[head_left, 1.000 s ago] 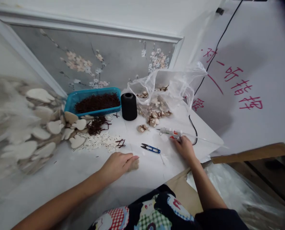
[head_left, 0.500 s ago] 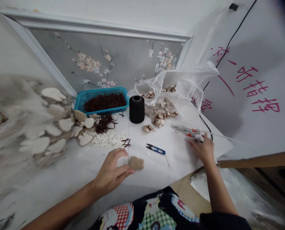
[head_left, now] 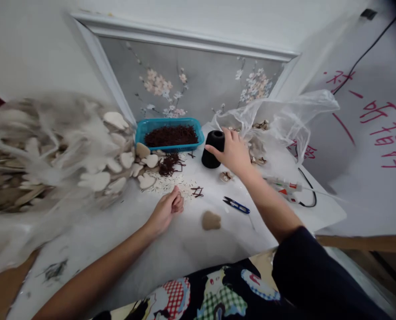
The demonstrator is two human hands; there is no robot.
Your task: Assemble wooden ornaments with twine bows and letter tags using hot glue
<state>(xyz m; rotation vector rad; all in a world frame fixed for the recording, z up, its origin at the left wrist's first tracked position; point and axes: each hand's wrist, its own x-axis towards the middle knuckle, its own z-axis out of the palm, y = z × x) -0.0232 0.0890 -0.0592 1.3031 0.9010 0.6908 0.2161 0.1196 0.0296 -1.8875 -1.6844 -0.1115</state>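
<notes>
My right hand is wrapped round the upper right side of a black thread cone that stands on the white table. Nearer the camera, my left hand is closed beside the scattered small white pieces; whatever its fingers hold is too small or hidden. A tan, fuzzy, animal-shaped piece lies on the table to the right of my left hand. Blue thread snips lie beyond it to the right. A small tan piece with a brown bow sits just in front of the cone.
A blue basket of dark brown bows stands at the back. Clear bags with cream and tan shapes fill the left. At the right are another clear bag, a glue gun and a cable.
My right hand has left the glue gun and moved to the cone. My left hand has moved off the tan piece and closed. The view has shifted left.
</notes>
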